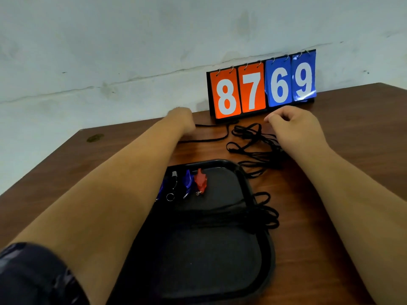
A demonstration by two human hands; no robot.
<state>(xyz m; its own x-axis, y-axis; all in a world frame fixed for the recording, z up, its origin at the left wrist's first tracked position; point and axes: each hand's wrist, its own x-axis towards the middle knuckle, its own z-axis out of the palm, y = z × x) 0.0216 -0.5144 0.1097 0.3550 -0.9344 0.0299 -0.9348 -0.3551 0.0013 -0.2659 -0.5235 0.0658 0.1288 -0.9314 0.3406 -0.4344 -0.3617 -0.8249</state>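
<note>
Before the scoreboard (262, 89), on the table (352, 133), one black cord (204, 140) is gripped in the curled left hand (180, 119). Over the cord tangle (248, 148) the right hand (295, 128) is curled, thumb against forefinger; whether a strand is pinched cannot be told.

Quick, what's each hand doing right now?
Left hand: grips the thin black cord.
Right hand: fingers curled above the cord; hold cannot be told.

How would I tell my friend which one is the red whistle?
Look at the black tray on the brown table. A row of small whistles lies at its far end. The red whistle is rightmost, beside a blue one, and it is the only red thing there.
</note>
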